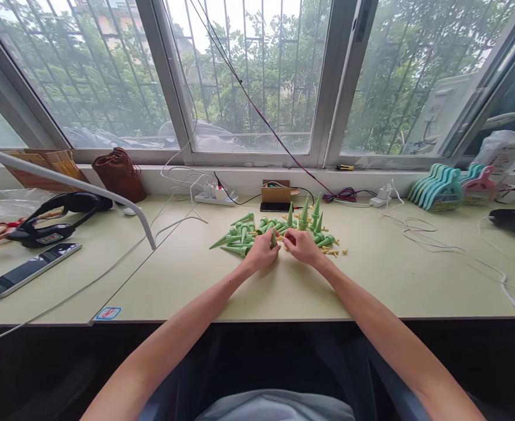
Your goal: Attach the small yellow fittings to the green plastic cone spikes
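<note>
My left hand is closed around a green plastic plant watering spike, whose tip points up between the fingers. Close beside it, my right hand has its fingers pinched together; what they hold, if anything, is too small and hidden to name. Several more green spikes lie in a loose pile behind and to the left of my hands. Behind my right hand, several green spikes stand upright, points up. Small yellow plastic pieces are scattered to the right of that hand.
Behind the pile are a small cardboard box, a dark phone and a power strip. Headphones and a tablet-like device lie left. White cables cross the right side, near teal plastic hangers.
</note>
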Action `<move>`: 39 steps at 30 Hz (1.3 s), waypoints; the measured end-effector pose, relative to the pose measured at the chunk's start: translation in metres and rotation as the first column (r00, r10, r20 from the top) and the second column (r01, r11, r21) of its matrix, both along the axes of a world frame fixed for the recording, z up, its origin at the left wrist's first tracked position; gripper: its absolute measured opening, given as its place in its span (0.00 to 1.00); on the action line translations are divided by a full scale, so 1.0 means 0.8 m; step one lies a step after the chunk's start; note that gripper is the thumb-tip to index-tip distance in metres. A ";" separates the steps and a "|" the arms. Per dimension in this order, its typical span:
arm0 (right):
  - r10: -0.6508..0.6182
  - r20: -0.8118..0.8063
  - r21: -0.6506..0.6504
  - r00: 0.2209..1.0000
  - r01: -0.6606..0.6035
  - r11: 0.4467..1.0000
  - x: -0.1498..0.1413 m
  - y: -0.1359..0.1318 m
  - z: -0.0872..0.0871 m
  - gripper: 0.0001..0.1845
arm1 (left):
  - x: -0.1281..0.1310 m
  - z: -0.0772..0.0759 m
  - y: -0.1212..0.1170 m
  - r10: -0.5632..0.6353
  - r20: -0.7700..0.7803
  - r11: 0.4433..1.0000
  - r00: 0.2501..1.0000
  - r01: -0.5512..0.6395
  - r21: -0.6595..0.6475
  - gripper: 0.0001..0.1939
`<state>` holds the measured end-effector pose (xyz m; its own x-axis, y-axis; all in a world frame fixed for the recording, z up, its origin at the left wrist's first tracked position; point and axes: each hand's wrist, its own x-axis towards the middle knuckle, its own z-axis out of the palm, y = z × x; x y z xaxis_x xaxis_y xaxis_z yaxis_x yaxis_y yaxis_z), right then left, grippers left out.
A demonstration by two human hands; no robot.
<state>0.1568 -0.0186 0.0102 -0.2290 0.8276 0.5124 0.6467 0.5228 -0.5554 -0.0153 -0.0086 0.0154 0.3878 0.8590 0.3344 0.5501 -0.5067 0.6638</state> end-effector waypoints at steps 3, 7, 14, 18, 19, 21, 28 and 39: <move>0.001 0.001 0.003 1.000 -0.001 1.000 0.000 0.001 -0.001 0.10 | 0.000 0.000 -0.001 -0.003 0.013 1.000 1.000 0.003 -0.009 0.08; 0.008 0.002 0.004 1.000 -0.008 1.000 0.000 0.002 -0.003 0.10 | 0.000 0.001 -0.001 -0.011 0.022 1.000 1.000 0.011 -0.007 0.08; 0.014 -0.008 -0.003 1.000 -0.014 1.000 0.000 0.002 -0.002 0.11 | 0.001 0.002 -0.002 -0.018 0.024 1.000 1.000 0.018 0.025 0.07; 0.012 -0.008 -0.009 1.000 -0.012 1.000 0.000 0.002 -0.002 0.12 | 0.001 0.003 -0.003 -0.017 0.022 0.999 1.000 0.016 0.028 0.07; 0.013 -0.007 -0.010 1.000 -0.014 1.000 0.000 0.002 -0.003 0.12 | 0.001 0.003 -0.003 -0.016 0.019 1.000 1.000 0.016 0.027 0.07; 0.014 -0.004 -0.005 1.000 -0.014 1.000 0.000 0.003 -0.003 0.11 | 0.001 0.003 -0.003 -0.017 0.013 0.999 1.000 0.017 0.028 0.08; 0.027 0.009 -0.004 1.000 -0.027 1.000 0.000 0.003 -0.004 0.10 | 0.000 0.000 -0.002 -0.022 -0.004 0.999 1.000 0.022 0.033 0.11; 0.036 -0.004 0.012 0.999 -0.036 0.999 0.001 0.003 -0.003 0.12 | 0.001 -0.004 0.004 -0.021 0.086 0.999 0.996 0.018 0.036 0.08</move>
<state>0.1573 -0.0159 0.0075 -0.2564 0.8129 0.5229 0.6248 0.5522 -0.5520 -0.0146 -0.0057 0.0119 0.3723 0.8388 0.3972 0.4812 -0.5404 0.6902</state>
